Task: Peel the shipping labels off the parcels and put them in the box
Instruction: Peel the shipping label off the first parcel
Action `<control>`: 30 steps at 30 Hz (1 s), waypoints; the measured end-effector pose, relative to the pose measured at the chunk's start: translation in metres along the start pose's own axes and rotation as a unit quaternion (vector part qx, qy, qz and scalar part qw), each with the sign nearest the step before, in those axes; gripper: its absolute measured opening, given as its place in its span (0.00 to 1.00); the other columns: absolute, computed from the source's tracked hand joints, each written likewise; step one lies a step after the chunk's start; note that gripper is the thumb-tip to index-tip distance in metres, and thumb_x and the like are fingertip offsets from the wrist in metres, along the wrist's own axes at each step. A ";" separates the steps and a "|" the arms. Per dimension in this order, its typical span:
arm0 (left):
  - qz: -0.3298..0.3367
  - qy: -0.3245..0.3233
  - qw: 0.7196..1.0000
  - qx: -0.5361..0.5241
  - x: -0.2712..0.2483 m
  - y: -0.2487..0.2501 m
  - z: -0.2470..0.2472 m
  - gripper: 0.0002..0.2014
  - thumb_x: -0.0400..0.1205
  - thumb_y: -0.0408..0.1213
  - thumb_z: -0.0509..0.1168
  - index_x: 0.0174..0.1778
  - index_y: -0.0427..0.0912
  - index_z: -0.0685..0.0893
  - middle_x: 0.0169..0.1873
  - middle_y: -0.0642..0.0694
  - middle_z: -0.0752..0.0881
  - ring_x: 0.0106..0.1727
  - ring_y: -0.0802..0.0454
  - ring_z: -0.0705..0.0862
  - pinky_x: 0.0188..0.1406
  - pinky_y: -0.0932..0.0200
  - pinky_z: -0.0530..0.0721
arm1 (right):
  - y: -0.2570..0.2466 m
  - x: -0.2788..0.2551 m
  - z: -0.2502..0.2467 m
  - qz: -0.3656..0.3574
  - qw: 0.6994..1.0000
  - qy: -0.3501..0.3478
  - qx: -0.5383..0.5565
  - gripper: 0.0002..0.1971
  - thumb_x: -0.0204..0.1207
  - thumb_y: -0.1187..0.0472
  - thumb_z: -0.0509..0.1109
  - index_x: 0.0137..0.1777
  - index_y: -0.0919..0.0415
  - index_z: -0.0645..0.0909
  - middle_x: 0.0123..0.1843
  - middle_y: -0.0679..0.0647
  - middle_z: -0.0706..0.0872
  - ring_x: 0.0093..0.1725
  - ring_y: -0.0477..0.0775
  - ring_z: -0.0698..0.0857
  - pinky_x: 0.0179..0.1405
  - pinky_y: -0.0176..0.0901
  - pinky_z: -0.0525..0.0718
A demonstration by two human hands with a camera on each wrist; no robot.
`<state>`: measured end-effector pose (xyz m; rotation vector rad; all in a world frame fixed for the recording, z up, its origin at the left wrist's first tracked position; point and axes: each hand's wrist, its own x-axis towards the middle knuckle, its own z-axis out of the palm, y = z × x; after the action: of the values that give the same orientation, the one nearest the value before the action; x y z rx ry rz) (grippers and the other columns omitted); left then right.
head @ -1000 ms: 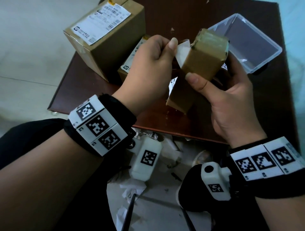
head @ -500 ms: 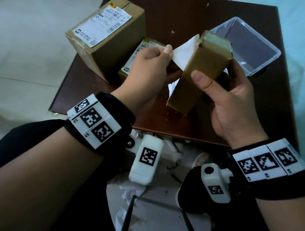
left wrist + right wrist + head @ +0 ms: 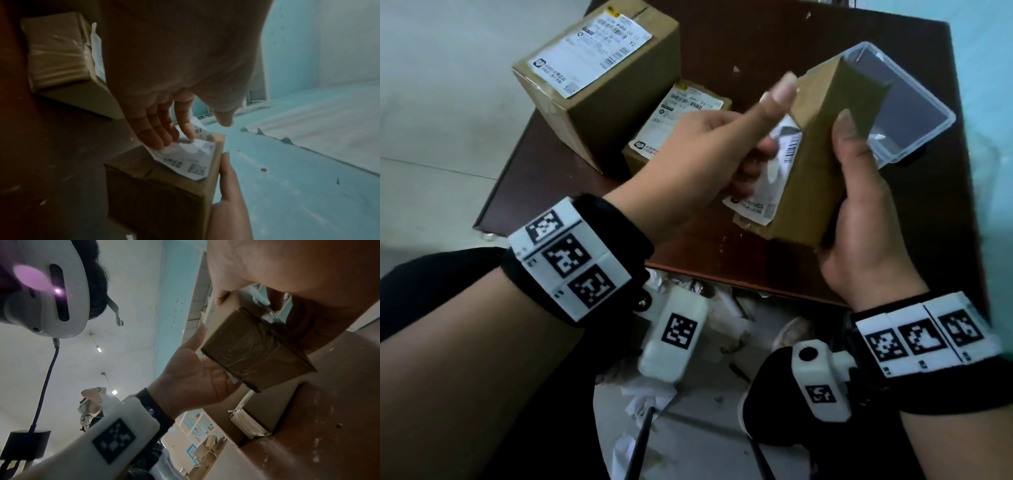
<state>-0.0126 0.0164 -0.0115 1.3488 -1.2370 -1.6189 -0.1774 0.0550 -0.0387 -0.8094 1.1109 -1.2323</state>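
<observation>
The right hand (image 3: 859, 236) grips a small brown parcel (image 3: 822, 150) above the near edge of the table (image 3: 756, 41), thumb on one long face and fingers wrapped behind — probably to brace it against the pull and turn the labelled side toward the other hand. The left hand (image 3: 709, 147) has its fingertips (image 3: 164, 138) on the shipping label (image 3: 774, 171), thumb lifted clear, so it presses or drags the paper rather than pinching it. The label is white with black barcodes and print, creased and wrinkled, part of it looking lifted off the cardboard (how much still sticks I cannot tell). The clear plastic box (image 3: 914, 113) waits open at the table's far right corner, within easy reach for dropping the label in. Two more parcels sit toward the far left corner, a large parcel (image 3: 599, 82) and a flatter parcel (image 3: 678, 120) — both still labelled, so most of the job looks undone.
</observation>
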 end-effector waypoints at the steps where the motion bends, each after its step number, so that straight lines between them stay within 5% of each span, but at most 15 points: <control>1: 0.000 -0.006 1.000 0.017 -0.002 -0.001 0.002 0.24 0.88 0.60 0.65 0.42 0.40 0.84 0.38 0.40 0.79 0.37 0.46 0.77 0.32 0.61 0.79 | 0.001 0.000 0.000 -0.002 1.000 -0.001 -0.007 0.25 0.94 0.42 0.60 0.80 0.56 0.82 0.73 0.63 0.90 0.72 0.65 0.90 0.75 0.71 0.87; 11: -0.030 0.005 0.989 -0.144 0.004 -0.005 0.006 0.07 0.88 0.37 0.70 0.45 0.41 0.83 0.35 0.47 0.82 0.34 0.55 0.79 0.34 0.61 0.78 | 0.007 0.004 -0.003 0.013 1.000 0.010 -0.007 0.28 0.90 0.39 0.67 0.78 0.60 0.84 0.72 0.66 0.90 0.71 0.69 0.91 0.73 0.73 0.87; 14: -0.040 -0.007 0.985 -0.167 0.003 -0.003 0.006 0.07 0.88 0.40 0.68 0.48 0.42 0.81 0.34 0.49 0.82 0.32 0.56 0.79 0.33 0.63 0.78 | 0.007 0.005 -0.003 0.032 0.999 -0.004 0.004 0.34 0.88 0.34 0.66 0.81 0.59 0.82 0.75 0.68 0.88 0.74 0.71 0.88 0.76 0.75 0.83; 18: 0.081 -0.027 0.996 -0.027 0.000 -0.004 0.007 0.17 0.86 0.53 0.70 0.47 0.40 0.86 0.40 0.44 0.85 0.39 0.50 0.81 0.38 0.57 0.78 | -0.001 0.007 -0.008 0.069 0.997 0.003 0.031 0.33 0.92 0.32 0.56 0.86 0.54 0.76 0.75 0.61 0.89 0.74 0.65 0.89 0.78 0.69 0.83; 21: 0.177 -0.066 0.979 0.074 -0.004 -0.013 0.003 0.23 0.76 0.50 0.81 0.54 0.33 0.88 0.42 0.41 0.86 0.43 0.48 0.83 0.42 0.49 0.83 | -0.006 0.006 -0.010 0.087 0.994 0.029 0.057 0.28 0.94 0.35 0.54 0.77 0.52 0.83 0.66 0.58 0.95 0.66 0.60 0.94 0.68 0.62 0.92; 26: 0.226 -0.068 0.959 0.159 0.002 -0.020 -0.007 0.23 0.71 0.47 0.87 0.56 0.38 0.91 0.47 0.34 0.89 0.45 0.34 0.88 0.42 0.40 0.88 | -0.007 0.007 -0.008 0.119 0.989 0.071 0.060 0.26 0.91 0.33 0.59 0.72 0.49 0.85 0.61 0.56 0.97 0.60 0.59 0.96 0.64 0.63 0.93; 30: 0.276 -0.066 0.944 0.169 0.005 -0.021 -0.007 0.15 0.77 0.44 0.83 0.52 0.38 0.93 0.51 0.41 0.90 0.47 0.49 0.88 0.43 0.52 0.87 | -0.006 0.008 -0.009 0.120 0.989 0.077 0.048 0.30 0.90 0.31 0.57 0.76 0.52 0.85 0.60 0.57 0.97 0.59 0.58 0.97 0.60 0.58 0.94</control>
<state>-0.0059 0.0170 -0.0328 0.9594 -1.8421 -1.1447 -0.1881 0.0467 -0.0370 -0.4972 1.2248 -1.1481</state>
